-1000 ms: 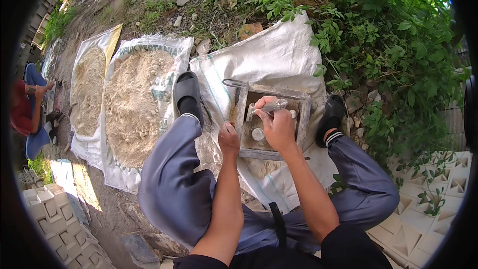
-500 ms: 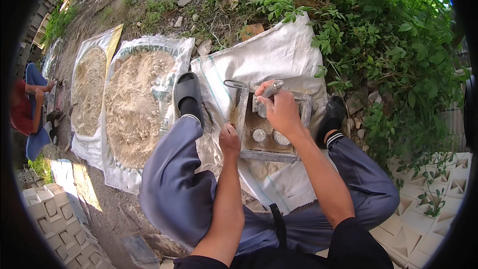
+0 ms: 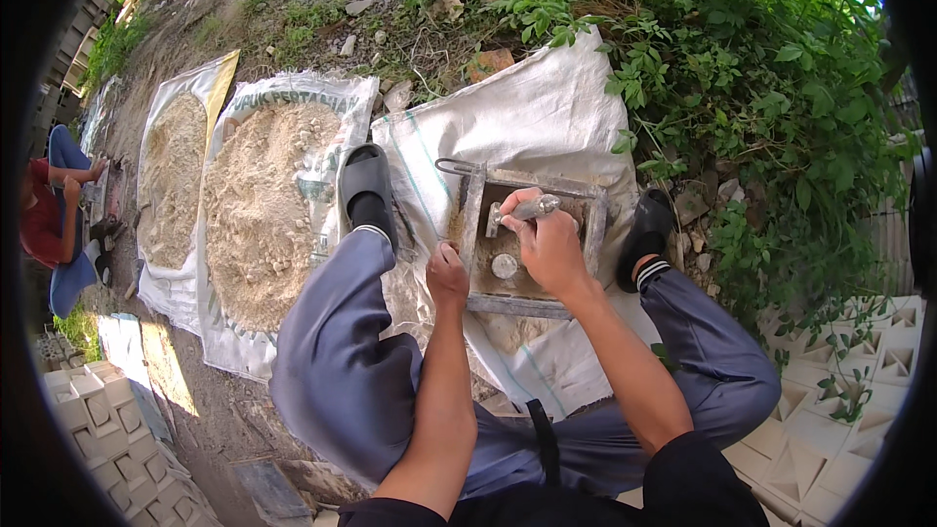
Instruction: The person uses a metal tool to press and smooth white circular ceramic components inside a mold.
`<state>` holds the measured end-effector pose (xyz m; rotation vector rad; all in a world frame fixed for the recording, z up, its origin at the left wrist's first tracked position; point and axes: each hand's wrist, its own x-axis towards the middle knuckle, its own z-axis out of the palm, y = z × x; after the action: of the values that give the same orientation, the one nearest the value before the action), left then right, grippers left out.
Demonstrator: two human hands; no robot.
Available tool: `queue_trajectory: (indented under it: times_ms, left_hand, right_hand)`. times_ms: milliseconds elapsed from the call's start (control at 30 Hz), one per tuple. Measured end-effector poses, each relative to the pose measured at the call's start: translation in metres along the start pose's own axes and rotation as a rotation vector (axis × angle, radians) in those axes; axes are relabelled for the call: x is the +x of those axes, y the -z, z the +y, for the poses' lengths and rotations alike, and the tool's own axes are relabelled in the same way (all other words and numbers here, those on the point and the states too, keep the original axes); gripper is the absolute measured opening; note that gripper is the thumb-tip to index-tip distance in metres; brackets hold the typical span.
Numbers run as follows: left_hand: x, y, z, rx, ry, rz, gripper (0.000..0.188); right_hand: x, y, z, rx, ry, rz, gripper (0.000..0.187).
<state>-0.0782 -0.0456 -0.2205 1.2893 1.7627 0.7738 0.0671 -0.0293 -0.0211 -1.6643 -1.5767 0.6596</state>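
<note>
My right hand (image 3: 552,252) grips a grey, dust-covered tool (image 3: 535,207) by its thick handle. The tool's blunt, flat end (image 3: 494,222) is over the inside of a rectangular mould frame (image 3: 517,305). Fine tan powder lies in the frame around a round pale disc (image 3: 505,265); my right hand hides part of the inside. Closed beside the frame's left edge, my left hand (image 3: 447,274) has its fingertips pinched together; what they hold, if anything, is too small to make out. A looped metal handle (image 3: 455,166) sticks out at the frame's far left corner.
The frame rests on a white woven sack (image 3: 547,117) between my feet. To the left, two more sacks carry heaps of sandy powder (image 3: 264,205). Leafy plants (image 3: 742,107) crowd the right. Pale patterned blocks (image 3: 849,371) stand at lower right. Another person (image 3: 59,205) sits far left.
My right hand has tipped the tool from steep to nearly level, its handle now pointing right and its flat end showing on the left. My left hand stays about where it was.
</note>
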Motion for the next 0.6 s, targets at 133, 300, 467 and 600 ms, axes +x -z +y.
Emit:
queue_trajectory:
  times_ms: [133, 300, 467, 600]
  left_hand:
    - [-0.001, 0.007, 0.001, -0.011, 0.032, 0.044, 0.041]
    - [-0.003, 0.007, -0.003, 0.043, 0.056, -0.024, 0.045]
    - [-0.003, 0.002, -0.001, 0.008, 0.005, 0.021, 0.044]
    - [-0.003, 0.005, -0.002, 0.006, 0.048, 0.012, 0.041]
  right_hand:
    - [-0.013, -0.007, -0.029, 0.164, -0.109, 0.154, 0.014]
    - [-0.025, -0.012, -0.01, 0.022, -0.018, 0.003, 0.017]
    - [-0.037, -0.003, -0.017, 0.136, -0.096, 0.016, 0.016]
    - [-0.05, 0.0, -0.029, 0.193, -0.168, -0.001, 0.018]
